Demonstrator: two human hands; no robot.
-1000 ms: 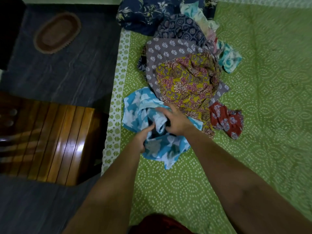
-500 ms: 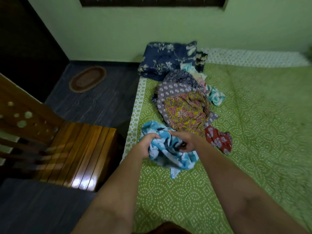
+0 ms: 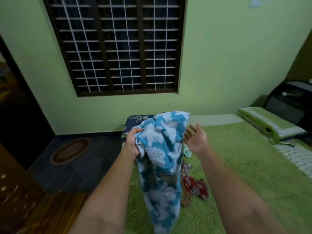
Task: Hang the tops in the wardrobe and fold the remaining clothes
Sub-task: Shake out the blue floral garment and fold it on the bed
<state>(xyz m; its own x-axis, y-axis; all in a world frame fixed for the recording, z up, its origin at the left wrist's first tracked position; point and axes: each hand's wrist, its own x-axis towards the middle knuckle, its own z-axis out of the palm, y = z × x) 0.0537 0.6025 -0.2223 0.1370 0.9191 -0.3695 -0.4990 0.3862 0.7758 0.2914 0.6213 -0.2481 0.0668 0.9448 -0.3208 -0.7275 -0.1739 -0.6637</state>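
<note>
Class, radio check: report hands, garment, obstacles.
Left hand grips blue floral garment, lifted off the bed. Right hand open beside it. Nothing blocking.

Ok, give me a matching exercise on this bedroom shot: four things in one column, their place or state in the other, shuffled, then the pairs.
Things:
1. blue floral garment
2. right hand
3. oval mat
4. red patterned cloth

Place or state:
A. lying on the green bedspread
B. on the dark floor
C. gripped by the left hand, hanging
D. open, holding nothing

Pairs: 1-C, 2-D, 3-B, 4-A
</note>
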